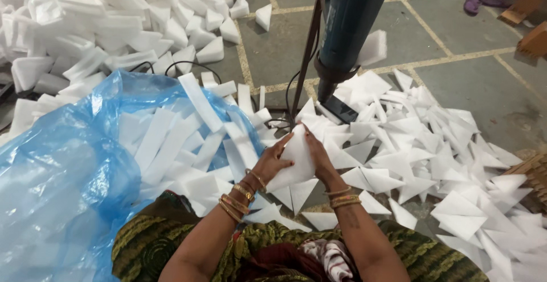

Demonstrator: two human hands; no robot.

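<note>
Both hands hold one white foam sheet piece [296, 159] in front of me, low in the head view. My left hand [272, 162] grips its left edge and my right hand [317, 153] grips its right edge. Just beyond the piece a dark blue heat gun [350, 25] hangs nozzle-down on a thin metal stand [307, 48], its tip close above the top of the foam piece. Gold bangles sit on both wrists.
A blue plastic bag [62, 173] on my left holds long white foam strips [165, 139]. Folded white foam triangles [433, 156] cover the stone floor to the right. A heap of thicker foam blocks [102, 25] lies at the far left. Wooden blocks [533, 39] sit far right.
</note>
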